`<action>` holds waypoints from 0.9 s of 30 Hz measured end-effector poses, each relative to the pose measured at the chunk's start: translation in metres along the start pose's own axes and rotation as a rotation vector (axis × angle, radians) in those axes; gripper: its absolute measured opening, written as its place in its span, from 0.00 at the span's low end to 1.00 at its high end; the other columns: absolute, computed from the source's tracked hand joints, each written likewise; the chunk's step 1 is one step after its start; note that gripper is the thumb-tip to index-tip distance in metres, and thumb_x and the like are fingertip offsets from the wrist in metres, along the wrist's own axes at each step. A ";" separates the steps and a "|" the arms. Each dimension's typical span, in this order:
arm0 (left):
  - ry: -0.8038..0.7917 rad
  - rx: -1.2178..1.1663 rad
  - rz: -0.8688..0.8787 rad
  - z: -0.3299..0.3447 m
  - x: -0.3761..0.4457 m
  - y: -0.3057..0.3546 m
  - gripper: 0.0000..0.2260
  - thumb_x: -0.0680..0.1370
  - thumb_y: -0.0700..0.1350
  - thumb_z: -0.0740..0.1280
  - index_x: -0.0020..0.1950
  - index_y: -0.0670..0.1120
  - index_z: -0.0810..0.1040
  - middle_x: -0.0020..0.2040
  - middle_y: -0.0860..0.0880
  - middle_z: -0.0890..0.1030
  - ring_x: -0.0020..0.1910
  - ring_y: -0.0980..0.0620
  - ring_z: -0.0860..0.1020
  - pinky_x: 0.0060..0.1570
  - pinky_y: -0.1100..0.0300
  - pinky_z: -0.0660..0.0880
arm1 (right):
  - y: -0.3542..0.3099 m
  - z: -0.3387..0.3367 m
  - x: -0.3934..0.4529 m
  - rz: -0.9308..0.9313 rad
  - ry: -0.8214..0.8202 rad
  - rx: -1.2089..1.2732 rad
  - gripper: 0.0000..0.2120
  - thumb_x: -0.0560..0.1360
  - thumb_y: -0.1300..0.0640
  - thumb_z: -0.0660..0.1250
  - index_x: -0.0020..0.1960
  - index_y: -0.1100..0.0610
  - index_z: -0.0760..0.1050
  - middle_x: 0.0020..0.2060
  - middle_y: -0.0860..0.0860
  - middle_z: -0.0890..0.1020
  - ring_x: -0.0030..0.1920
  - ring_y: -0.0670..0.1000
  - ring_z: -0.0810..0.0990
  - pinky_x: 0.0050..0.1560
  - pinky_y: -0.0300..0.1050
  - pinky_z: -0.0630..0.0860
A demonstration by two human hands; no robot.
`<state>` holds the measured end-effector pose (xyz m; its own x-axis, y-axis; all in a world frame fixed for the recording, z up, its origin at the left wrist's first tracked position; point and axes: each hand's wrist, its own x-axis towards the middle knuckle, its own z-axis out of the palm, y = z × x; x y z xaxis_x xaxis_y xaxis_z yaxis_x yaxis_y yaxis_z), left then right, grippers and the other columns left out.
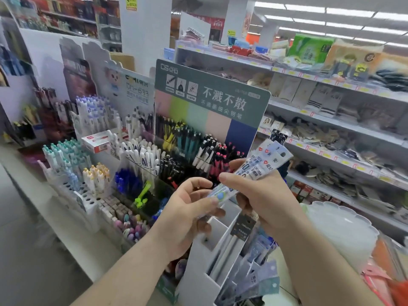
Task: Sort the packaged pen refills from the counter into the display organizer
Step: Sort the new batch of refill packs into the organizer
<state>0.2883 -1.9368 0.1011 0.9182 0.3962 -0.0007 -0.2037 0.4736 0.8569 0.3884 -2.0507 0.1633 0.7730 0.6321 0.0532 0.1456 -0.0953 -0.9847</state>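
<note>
Both my hands held refill packets above the white display organizer: my left hand pinched one packet between thumb and curled fingers, and my right hand gripped a fanned bunch of packets. Beyond the organizer stood the pen racks and the green sign.

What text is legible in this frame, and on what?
"DS" and "不溅不散": green header card behind the pens.
"bn-633": white bear display card.
"GR/906", roughly: refill packs in the right hand.
Left hand pack, yellow pillar signs, shelf price tags: too blurred.
</note>
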 end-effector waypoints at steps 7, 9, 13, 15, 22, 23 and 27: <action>-0.012 -0.036 -0.004 -0.009 0.007 0.001 0.10 0.68 0.39 0.74 0.44 0.43 0.75 0.36 0.47 0.79 0.33 0.51 0.79 0.26 0.63 0.73 | -0.014 0.012 0.007 -0.073 -0.050 -0.185 0.05 0.72 0.61 0.75 0.43 0.58 0.78 0.24 0.47 0.74 0.24 0.47 0.70 0.27 0.40 0.67; -0.026 -0.009 -0.004 -0.011 0.010 0.004 0.10 0.68 0.41 0.75 0.44 0.43 0.76 0.38 0.46 0.79 0.36 0.49 0.81 0.31 0.59 0.78 | -0.016 0.008 0.006 -0.067 -0.052 -0.183 0.04 0.74 0.64 0.72 0.42 0.57 0.80 0.24 0.48 0.77 0.25 0.48 0.72 0.26 0.40 0.68; 0.088 0.166 0.081 -0.019 0.024 0.009 0.06 0.73 0.43 0.72 0.47 0.45 0.78 0.48 0.41 0.83 0.45 0.49 0.82 0.45 0.51 0.80 | -0.023 -0.030 0.003 -0.103 0.085 -0.131 0.03 0.73 0.66 0.72 0.46 0.62 0.80 0.29 0.54 0.80 0.27 0.49 0.77 0.26 0.38 0.74; 0.144 0.328 0.147 -0.019 0.034 0.013 0.03 0.78 0.39 0.67 0.49 0.47 0.77 0.46 0.47 0.85 0.44 0.56 0.81 0.47 0.57 0.76 | -0.024 -0.049 0.003 -0.105 0.160 -0.142 0.04 0.73 0.67 0.72 0.48 0.62 0.80 0.31 0.58 0.80 0.26 0.49 0.77 0.24 0.36 0.72; -0.087 0.739 0.153 0.007 0.062 0.010 0.24 0.75 0.29 0.56 0.67 0.49 0.68 0.50 0.54 0.84 0.22 0.62 0.69 0.26 0.70 0.65 | 0.000 -0.064 0.012 -0.110 0.214 -0.381 0.05 0.71 0.65 0.76 0.42 0.64 0.81 0.27 0.51 0.82 0.27 0.46 0.79 0.29 0.36 0.77; -0.111 0.779 0.150 0.010 0.064 0.010 0.26 0.75 0.29 0.55 0.69 0.49 0.67 0.54 0.53 0.83 0.23 0.64 0.72 0.27 0.70 0.67 | 0.001 -0.064 0.014 -0.119 0.231 -0.395 0.05 0.71 0.65 0.76 0.42 0.64 0.81 0.27 0.53 0.82 0.26 0.46 0.79 0.29 0.36 0.77; -0.207 0.833 0.106 0.018 0.073 0.008 0.30 0.74 0.27 0.55 0.72 0.50 0.64 0.61 0.54 0.80 0.37 0.65 0.77 0.37 0.66 0.71 | 0.005 -0.062 0.021 -0.158 0.253 -0.503 0.05 0.71 0.62 0.77 0.40 0.61 0.82 0.32 0.58 0.84 0.29 0.48 0.80 0.33 0.48 0.79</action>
<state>0.3602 -1.9187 0.1171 0.9685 0.2156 0.1248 -0.0505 -0.3205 0.9459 0.4435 -2.0853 0.1698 0.8326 0.4706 0.2920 0.4985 -0.4072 -0.7653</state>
